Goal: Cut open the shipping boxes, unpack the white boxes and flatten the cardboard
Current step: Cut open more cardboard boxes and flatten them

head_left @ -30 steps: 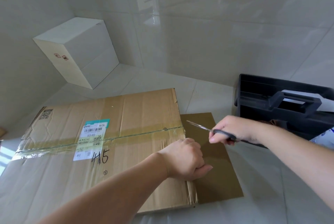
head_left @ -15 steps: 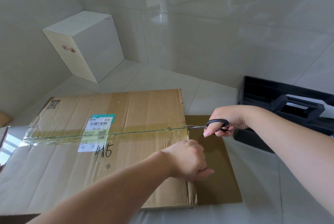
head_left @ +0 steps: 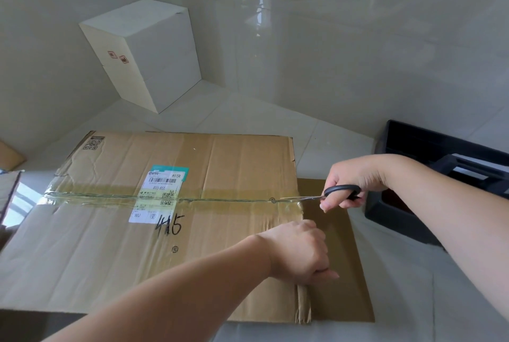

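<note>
A large brown shipping box [head_left: 110,245] lies on the floor, sealed with clear tape [head_left: 225,199] along its middle seam and bearing a white label and "415". My left hand [head_left: 300,253] grips the box's right edge, fingers curled over it. My right hand [head_left: 349,184] holds black-handled scissors [head_left: 325,197], whose blades lie in the taped seam at the box's right end. A white box [head_left: 146,52] stands upright in the far corner.
A flattened piece of cardboard [head_left: 344,272] lies under the box's right end. A black plastic toolbox [head_left: 429,176] with a handle sits at the right against the wall. More cardboard [head_left: 11,157] shows at the left edge. Tiled walls close in behind.
My right hand brought the scissors down and left from above the flat cardboard, and the blades have entered the taped seam at the box's right end. My left hand kept its grip.
</note>
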The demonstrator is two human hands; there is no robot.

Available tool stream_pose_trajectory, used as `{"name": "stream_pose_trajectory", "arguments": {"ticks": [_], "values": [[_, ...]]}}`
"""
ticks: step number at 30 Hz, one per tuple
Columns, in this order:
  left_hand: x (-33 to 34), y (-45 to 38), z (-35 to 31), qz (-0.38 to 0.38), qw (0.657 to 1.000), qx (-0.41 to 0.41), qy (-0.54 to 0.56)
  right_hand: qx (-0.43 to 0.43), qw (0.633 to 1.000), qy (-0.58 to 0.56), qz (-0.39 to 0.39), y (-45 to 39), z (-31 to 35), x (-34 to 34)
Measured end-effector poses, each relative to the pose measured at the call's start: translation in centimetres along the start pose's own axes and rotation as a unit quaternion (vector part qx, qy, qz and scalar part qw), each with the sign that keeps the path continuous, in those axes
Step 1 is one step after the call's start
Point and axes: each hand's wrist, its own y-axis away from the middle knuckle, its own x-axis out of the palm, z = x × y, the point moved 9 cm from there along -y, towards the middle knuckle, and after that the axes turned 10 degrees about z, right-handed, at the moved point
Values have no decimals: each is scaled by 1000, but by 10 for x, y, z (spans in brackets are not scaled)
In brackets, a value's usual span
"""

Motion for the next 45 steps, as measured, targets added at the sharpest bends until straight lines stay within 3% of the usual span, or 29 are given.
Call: {"name": "stream_pose_trajectory", "arguments": {"ticks": [6,11,16,20,27,30,34,38,43,45], "values": [[6,1,-2,34,999,-1,-32,17,1000,14,17,-3,13,2],[5,2,-1,25,998,-5,-50,-29,996,88,-6,-5,23,-1],[12,2,-2,43,997,-13,-55,-18,999,29,21,-11,21,8],[7,10,6,21,999,-24,16,1,999,42,20,-15,32,8],[-17,55,37,-32,997,-65,-32,-6,998,57,29,-22,46,10],[-23,90,66,-7,987,-148,-64,-9,998,59,32,-26,50,13],[-37,187,135,-5,928,-369,-53,-13,998,53,30,-29,55,16],[-45,258,158,2,880,-455,-139,-19,998,45,42,-38,63,19],[-39,341,189,23,767,-636,-88,-26,998,49,42,-54,78,23],[-35,371,193,36,735,-673,-80,-25,997,56,43,-61,83,26]]}}
